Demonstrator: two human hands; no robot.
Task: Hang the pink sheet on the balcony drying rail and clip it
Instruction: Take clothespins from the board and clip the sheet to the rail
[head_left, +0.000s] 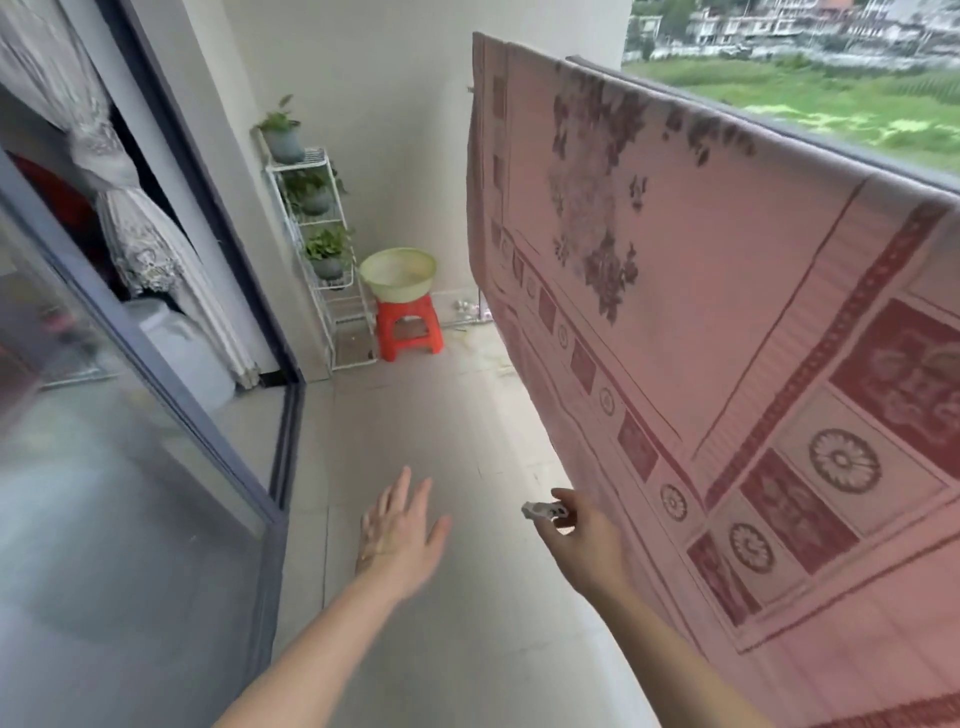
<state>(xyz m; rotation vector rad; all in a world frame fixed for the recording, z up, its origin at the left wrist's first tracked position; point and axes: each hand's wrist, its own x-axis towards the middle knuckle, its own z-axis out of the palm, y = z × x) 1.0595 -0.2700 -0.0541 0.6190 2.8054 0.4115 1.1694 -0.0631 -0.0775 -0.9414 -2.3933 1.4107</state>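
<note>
Have pink sheet draped over balcony rail at right, right hand grip pinching white clip just beside its lower hem, left hand grip open, fingers spread above floor, green basin on red stool in far corner.

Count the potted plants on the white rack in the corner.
3. The top pot stands on the white rack's highest tier, the middle pot one tier down, and the lower pot on the third tier. The bottom tiers are blurred, so something small may be hidden.
</note>
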